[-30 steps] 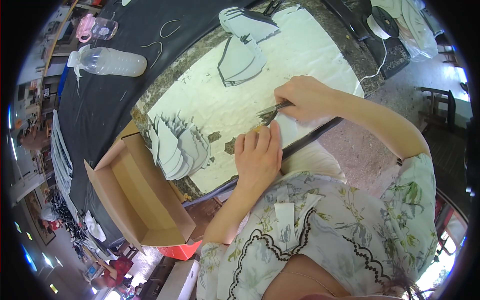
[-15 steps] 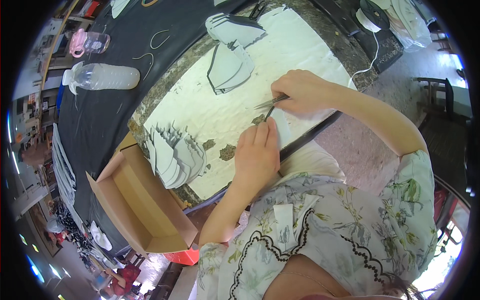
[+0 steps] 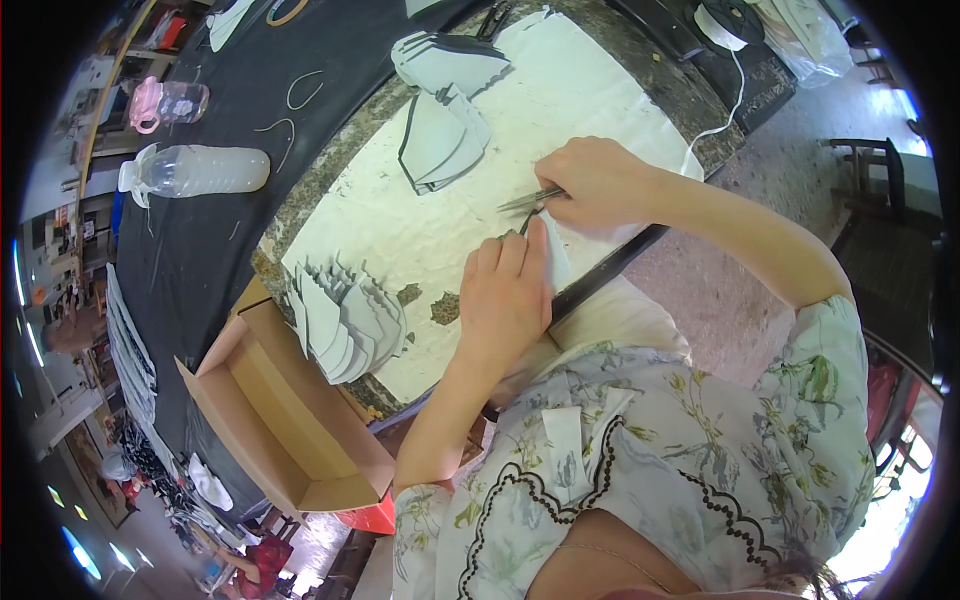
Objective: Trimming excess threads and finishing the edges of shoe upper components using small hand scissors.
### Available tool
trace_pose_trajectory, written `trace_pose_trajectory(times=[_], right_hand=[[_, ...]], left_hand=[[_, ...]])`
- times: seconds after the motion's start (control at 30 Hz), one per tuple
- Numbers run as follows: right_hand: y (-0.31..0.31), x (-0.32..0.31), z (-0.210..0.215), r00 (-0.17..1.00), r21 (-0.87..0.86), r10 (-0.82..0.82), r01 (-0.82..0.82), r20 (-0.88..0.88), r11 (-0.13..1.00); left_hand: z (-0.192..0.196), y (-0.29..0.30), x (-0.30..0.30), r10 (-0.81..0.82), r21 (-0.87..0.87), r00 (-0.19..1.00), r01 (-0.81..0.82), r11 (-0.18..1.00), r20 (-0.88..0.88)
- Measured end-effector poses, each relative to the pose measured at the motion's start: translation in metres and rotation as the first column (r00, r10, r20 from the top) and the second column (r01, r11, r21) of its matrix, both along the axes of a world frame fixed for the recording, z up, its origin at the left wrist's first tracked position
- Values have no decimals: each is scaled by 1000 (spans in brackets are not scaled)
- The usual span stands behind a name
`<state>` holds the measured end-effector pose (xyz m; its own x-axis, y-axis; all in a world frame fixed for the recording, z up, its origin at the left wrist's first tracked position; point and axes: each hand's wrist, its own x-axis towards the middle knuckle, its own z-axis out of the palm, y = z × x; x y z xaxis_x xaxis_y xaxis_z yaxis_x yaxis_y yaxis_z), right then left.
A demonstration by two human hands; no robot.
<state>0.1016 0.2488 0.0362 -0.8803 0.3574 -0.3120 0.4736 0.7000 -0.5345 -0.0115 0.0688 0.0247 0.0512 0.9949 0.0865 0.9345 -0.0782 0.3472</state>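
Observation:
My right hand (image 3: 588, 182) is closed around slim pointed metal scissors (image 3: 530, 199); their handles are hidden in the fist and the tips point left. Just below them, my left hand (image 3: 505, 290) presses its close-set fingers on a pale, dark-edged cut piece (image 3: 556, 252) at the board's near edge. The left thumb is mostly hidden. On the white-covered board (image 3: 590, 100) lie a fanned pile of pale pieces (image 3: 350, 322) at the left, a dark-edged stack (image 3: 445, 140) farther off, and another stack (image 3: 450, 65) behind it.
An open cardboard box (image 3: 285, 410) stands left of the board. On the black cloth (image 3: 330, 45) are a plastic bottle (image 3: 215, 170), a pink-lidded cup (image 3: 170, 104) and loose cord (image 3: 292, 140). A spool (image 3: 728, 25) trails white cord at the far right. A person in red (image 3: 265, 560) sits at lower left.
The view has shifted slightly, so the table things sit a little farther left. The scissors stay in my right hand, and my left hand still presses the piece, its fingers slightly advanced.

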Motion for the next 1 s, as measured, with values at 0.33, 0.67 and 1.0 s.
trace_pose_trajectory(times=[0.33, 0.67, 1.0], right_hand=[[-3, 6, -5, 989, 5, -31, 32, -145, 999], [8, 19, 40, 911, 139, -323, 366, -257, 920], [-75, 39, -4, 845, 115, -504, 527, -182, 842]], left_hand=[[-9, -2, 3, 31, 22, 1000, -31, 999, -2], [-11, 7, 9, 48, 24, 998, -47, 999, -35], [-18, -9, 16, 136, 206, 991, -129, 970, -18]])
